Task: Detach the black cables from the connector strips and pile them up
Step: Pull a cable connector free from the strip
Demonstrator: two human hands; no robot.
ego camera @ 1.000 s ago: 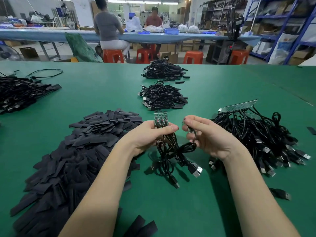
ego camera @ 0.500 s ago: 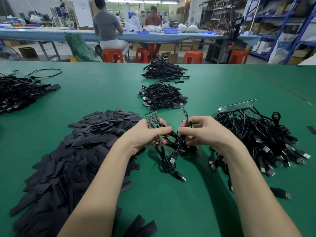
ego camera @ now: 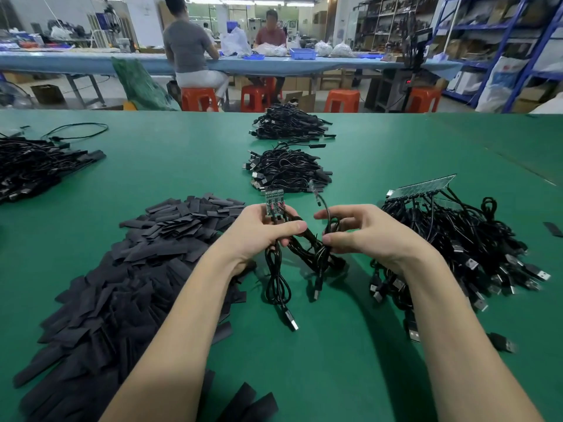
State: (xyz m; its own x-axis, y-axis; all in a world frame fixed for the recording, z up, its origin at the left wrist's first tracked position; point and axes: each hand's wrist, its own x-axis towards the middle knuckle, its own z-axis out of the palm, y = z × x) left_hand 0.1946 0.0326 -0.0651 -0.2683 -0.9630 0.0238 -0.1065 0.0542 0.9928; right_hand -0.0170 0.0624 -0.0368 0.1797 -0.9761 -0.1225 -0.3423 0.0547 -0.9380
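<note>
My left hand [ego camera: 259, 236] grips a short green connector strip [ego camera: 274, 204] held upright, with black cables [ego camera: 275, 281] hanging from it down to the green table [ego camera: 335, 345]. My right hand [ego camera: 365, 236] pinches one black cable [ego camera: 324, 214] between thumb and fingers; its small end sticks up free beside the strip. To the right lies a tangled heap of black USB cables [ego camera: 463, 254] with a long connector strip [ego camera: 423, 188] on top. Two piles of loose cables [ego camera: 288, 170] [ego camera: 289, 124] sit farther back in the middle.
A broad heap of flat black sleeves [ego camera: 122, 284] covers the table on my left. Another cable pile [ego camera: 33, 169] lies at the far left. A loose USB plug [ego camera: 502, 344] lies at the right. Two people sit at a blue bench behind, among orange stools [ego camera: 199, 99].
My left hand has turned the strip upright. The cable end in my right hand has come away to the right, and the hanging cables have dropped lower.
</note>
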